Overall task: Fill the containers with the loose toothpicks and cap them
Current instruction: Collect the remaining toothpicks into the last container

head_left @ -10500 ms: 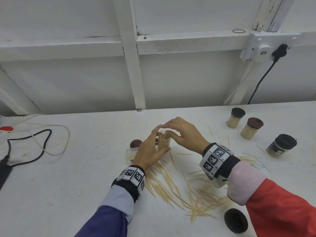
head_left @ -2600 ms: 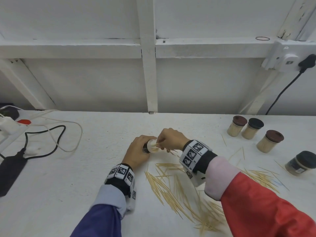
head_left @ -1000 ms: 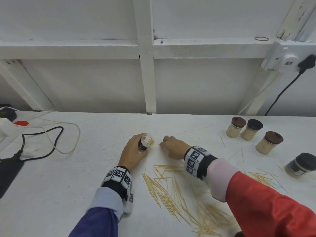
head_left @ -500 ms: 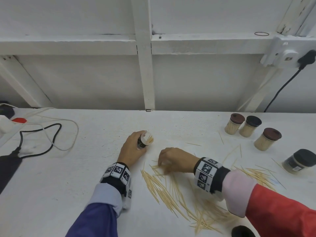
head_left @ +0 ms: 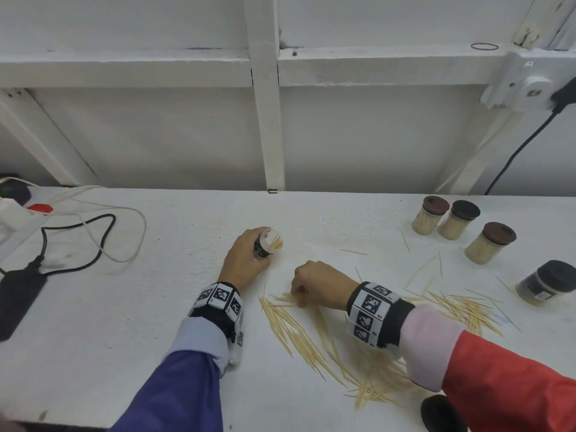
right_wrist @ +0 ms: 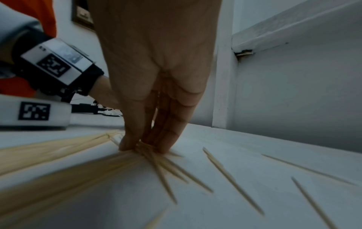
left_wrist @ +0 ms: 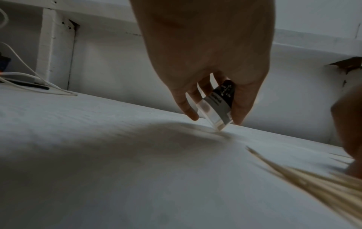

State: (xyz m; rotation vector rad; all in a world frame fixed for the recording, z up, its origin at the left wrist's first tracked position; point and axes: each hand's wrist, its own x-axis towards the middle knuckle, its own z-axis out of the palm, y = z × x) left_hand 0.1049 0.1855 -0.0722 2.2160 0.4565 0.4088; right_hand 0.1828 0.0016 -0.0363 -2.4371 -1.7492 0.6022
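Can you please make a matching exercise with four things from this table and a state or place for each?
Things:
1. open container
2. right hand
3. black-lidded jar
4. loose black lid

States:
a. near edge of the table, beside the red sleeve
b. tilted, gripped by the left hand
c. capped, far right
d. pinching toothpicks from the pile

Pairs: 1-b, 2-d, 3-c, 4-a

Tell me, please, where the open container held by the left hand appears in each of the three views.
Head: container left of centre, tilted, mouth facing right.
Left wrist: container upper centre, between the fingers.
Right wrist: not in it.
Shared landmark: the toothpicks on the table.
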